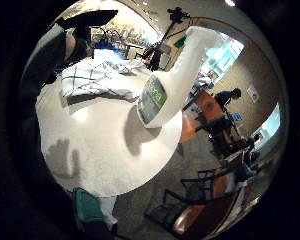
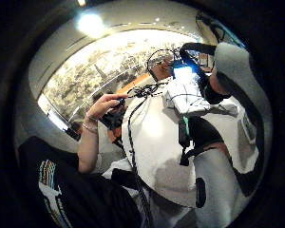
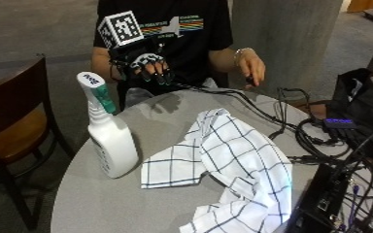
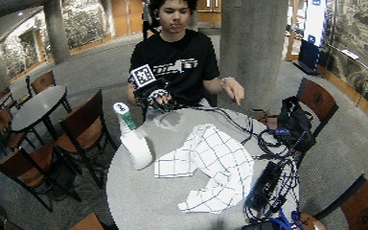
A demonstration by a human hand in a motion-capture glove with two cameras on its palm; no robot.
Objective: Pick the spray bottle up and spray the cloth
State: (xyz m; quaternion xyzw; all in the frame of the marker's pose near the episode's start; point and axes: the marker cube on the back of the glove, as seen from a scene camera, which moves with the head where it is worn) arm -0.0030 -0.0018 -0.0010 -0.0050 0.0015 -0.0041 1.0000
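A white spray bottle [image 3: 109,137] with a green-and-white nozzle stands upright near the left edge of the round grey table [image 3: 96,204]. A white cloth with a dark check [image 3: 231,160] lies crumpled across the middle of the table, just right of the bottle. My gloved right hand [image 3: 149,65] hovers above the table's far edge, behind the bottle and apart from it, fingers hanging relaxed and holding nothing. The little finger side palm view shows the bottle [image 1: 172,82] and the cloth [image 1: 97,80] on the table. The bare left hand [image 3: 251,65] is raised beyond the far edge.
Black cables [image 3: 283,121], a black bag [image 3: 361,102] and black electronics [image 3: 329,199] crowd the table's right side. A wooden chair [image 3: 12,131] stands left of the table. A concrete pillar [image 3: 283,39] rises behind the person.
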